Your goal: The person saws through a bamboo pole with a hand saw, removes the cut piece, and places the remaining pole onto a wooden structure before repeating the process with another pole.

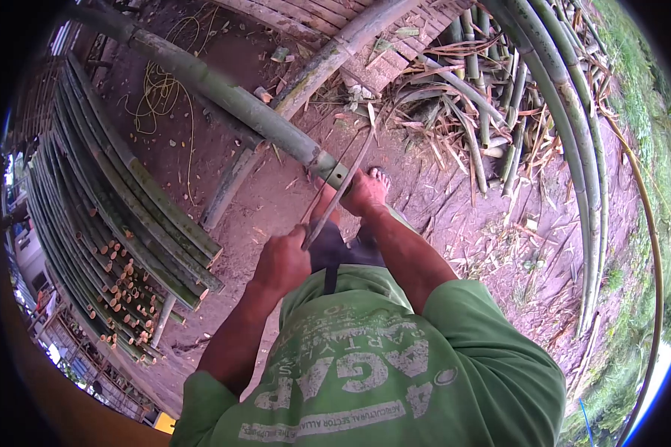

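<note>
A long green bamboo pole (253,113) runs diagonally from the upper left to the middle, with a small dark hole near its cut end. My left hand (284,261) is closed round the lower end of a saw with a curved, bow-like frame (360,154). The frame and a thin straight blade pass across the pole near the hole. Beside the hole, my right hand (366,194) grips the pole's end; its fingertips are partly hidden. My bare feet show below the pole.
Stacked bamboo poles (138,190) fill the left side. A sloping bamboo support (313,83) lies under the pole. Cut pieces and shavings (473,112) litter the upper right ground, beside long curved poles (574,112). Yellow cord (156,93) lies at the upper left.
</note>
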Demonstrator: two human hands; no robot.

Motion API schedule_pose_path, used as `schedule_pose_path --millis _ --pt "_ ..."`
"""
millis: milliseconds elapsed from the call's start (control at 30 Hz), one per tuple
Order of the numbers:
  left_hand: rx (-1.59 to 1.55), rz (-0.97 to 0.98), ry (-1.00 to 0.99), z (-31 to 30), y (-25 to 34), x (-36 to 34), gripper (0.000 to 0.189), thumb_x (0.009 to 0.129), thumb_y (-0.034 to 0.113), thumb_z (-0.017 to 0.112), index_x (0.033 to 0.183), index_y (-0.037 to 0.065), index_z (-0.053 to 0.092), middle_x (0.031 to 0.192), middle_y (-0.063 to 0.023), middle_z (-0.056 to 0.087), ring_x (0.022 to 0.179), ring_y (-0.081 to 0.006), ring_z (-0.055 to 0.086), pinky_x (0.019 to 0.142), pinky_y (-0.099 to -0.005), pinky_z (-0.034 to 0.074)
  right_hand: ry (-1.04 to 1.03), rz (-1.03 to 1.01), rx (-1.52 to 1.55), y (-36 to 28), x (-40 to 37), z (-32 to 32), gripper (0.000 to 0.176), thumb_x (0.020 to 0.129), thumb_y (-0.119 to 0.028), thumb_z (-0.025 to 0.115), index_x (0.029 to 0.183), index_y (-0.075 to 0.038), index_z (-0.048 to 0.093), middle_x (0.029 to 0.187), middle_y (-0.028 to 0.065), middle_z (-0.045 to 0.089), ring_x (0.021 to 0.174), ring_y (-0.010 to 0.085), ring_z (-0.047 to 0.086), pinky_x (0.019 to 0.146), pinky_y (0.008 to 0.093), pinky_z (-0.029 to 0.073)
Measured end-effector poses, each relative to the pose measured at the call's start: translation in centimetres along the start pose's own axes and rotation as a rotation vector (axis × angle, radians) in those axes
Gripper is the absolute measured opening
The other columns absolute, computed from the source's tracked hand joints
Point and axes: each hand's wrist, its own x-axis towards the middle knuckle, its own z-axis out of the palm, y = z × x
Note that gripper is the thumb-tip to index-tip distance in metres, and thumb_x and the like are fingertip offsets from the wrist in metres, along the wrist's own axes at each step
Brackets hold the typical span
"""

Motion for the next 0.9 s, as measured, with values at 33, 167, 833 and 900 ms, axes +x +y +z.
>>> schedule_pose_path --millis 33,167,833,900 --pt "0.027 -0.021 -0.036 -1.5 0.2 -3.0 0.019 0.073 0.005 0.058 0.091 -0.003 0.057 0.072 -0.0281 0.062 0.073 -0.0452 0.063 0.068 -0.0514 0.051 0.036 -0.015 0.003 -0.2 0.0 0.4 0.041 0.074 -0.027 0.066 0.108 -0.009 0.052 0.099 0.0193 0.067 0.096 0.0379 0.064 0.083 0.0476 0.049" --pt "0.030 -0.057 -0.032 -2.5 -0.1 -6.8 0.022 0.072 0.004 0.058 0.093 -0.003 0.058 0.071 -0.0272 0.061 0.070 -0.0448 0.063 0.065 -0.0511 0.051 0.075 0.019 0.046 -0.5 -0.3 -0.8 0.045 0.072 -0.031 0.066 0.111 -0.011 0.054 0.102 0.0215 0.065 0.104 0.0389 0.060 0.095 0.0488 0.040" --pt "-0.012 0.089 0.043 2.8 -0.9 5.1 0.018 0.081 0.007 0.051 0.092 -0.004 0.058 0.083 -0.0293 0.064 0.079 -0.0474 0.062 0.072 -0.0522 0.051 -0.015 0.019 0.036 0.7 0.8 1.1 0.050 0.063 -0.029 0.072 0.106 -0.009 0.059 0.100 0.0188 0.066 0.098 0.0361 0.064 0.085 0.0439 0.051" --pt "0.016 0.037 -0.006 2.6 -0.9 4.8 0.018 0.082 0.007 0.050 0.093 -0.006 0.058 0.082 -0.0296 0.064 0.080 -0.0476 0.062 0.073 -0.0521 0.051 -0.044 -0.010 0.026 0.9 -0.2 1.1 0.050 0.064 -0.034 0.072 0.106 -0.009 0.061 0.100 0.0185 0.064 0.097 0.0378 0.063 0.086 0.0430 0.051"
